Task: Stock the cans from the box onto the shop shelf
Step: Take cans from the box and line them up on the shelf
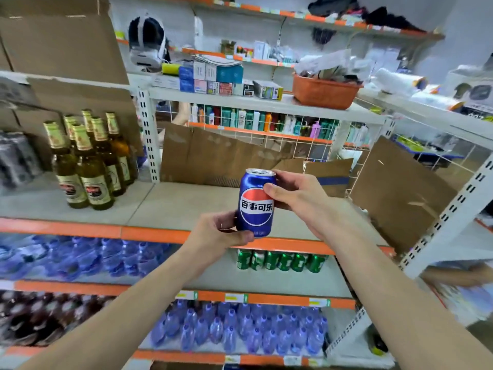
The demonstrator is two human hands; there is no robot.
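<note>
The blue can (255,202) bears the red, white and blue Pepsi globe with white Chinese characters 百事可乐 across its middle band. Labels on other goods are too blurred to read.

The can (255,202) is shiny metal with a smooth blue skin. The shelf (184,201) board looks dull and flat, with a painted orange edge. The bottles (88,161) are glossy glass with gold foil tops. The cardboard (213,156) is brown, rough and matt
</note>
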